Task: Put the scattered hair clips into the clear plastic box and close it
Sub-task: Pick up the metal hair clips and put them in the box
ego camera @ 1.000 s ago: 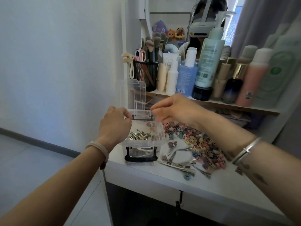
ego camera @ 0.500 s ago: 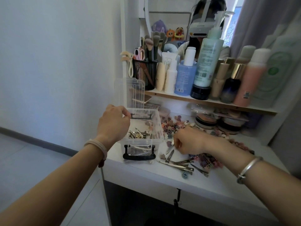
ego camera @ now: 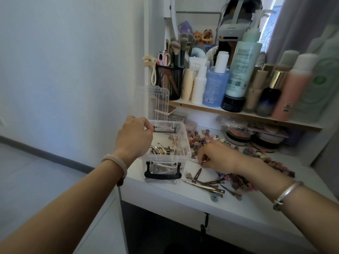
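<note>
Fingers (ego camera: 149, 126) of the left hand (ego camera: 134, 138) are curled over the rear left rim of the clear plastic box (ego camera: 183, 154) and grip it. I note the box stands at the left edge of the counter (ego camera: 201, 209), with its lid (ego camera: 154, 101) raised upright at the back and its black latch (ego camera: 162, 174) hanging on the front wall. I see a layer of metal clips (ego camera: 159, 150) inside it.

The right hand (ego camera: 217, 155) is palm down on the counter, just right of the box. Its fingers (ego camera: 204, 161) are bent and pinch a silver clip (ego camera: 194, 159), whose free end points at the box wall, close to it.

The scattered hair clips (ego camera: 203, 184) lie on the counter below and in front of the right hand. A heap of small flower clips (ego camera: 201, 139) lies behind that hand, beside the box's right wall, under the shelf (ego camera: 238, 114).
</note>
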A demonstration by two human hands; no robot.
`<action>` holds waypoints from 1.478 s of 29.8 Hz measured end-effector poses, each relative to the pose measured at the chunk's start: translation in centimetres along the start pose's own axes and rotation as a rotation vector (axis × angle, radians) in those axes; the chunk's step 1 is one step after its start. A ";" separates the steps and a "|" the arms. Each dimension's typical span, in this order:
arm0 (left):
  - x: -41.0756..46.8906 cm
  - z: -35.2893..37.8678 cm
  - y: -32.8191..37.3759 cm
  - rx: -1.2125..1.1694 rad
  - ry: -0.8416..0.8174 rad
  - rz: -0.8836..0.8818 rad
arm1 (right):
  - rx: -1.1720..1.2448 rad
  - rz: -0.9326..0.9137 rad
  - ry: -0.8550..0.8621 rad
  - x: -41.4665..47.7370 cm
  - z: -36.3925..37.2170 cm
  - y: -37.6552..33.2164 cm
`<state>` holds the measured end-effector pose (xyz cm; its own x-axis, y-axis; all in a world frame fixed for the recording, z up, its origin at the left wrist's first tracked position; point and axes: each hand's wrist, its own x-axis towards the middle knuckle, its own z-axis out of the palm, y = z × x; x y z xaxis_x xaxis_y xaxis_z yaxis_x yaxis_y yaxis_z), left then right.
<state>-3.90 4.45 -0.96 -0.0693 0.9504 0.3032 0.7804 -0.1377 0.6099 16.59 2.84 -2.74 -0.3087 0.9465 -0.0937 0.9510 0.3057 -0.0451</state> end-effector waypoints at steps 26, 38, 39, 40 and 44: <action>0.0 0.0 0.1 0.010 -0.016 -0.001 | 0.613 0.199 0.245 -0.2 -4.3 -2.9; 0.0 0.0 0.0 0.010 -0.016 -0.011 | 0.175 0.029 -0.194 -1.4 -0.5 -2.5; 0.0 0.0 0.1 0.009 -0.018 -0.011 | 0.201 0.025 -0.165 -1.3 -0.4 -2.2; 0.0 0.0 0.1 0.008 -0.018 -0.009 | 0.211 0.022 -0.142 -1.2 -0.3 -1.9; 0.0 0.0 0.0 0.006 -0.013 -0.008 | 0.211 0.037 -0.115 -0.7 0.1 -1.7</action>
<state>-3.88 4.48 -0.92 -0.0671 0.9551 0.2887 0.7835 -0.1287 0.6079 15.20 1.62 -2.72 -0.2843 0.9352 -0.2111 0.9416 0.2310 -0.2448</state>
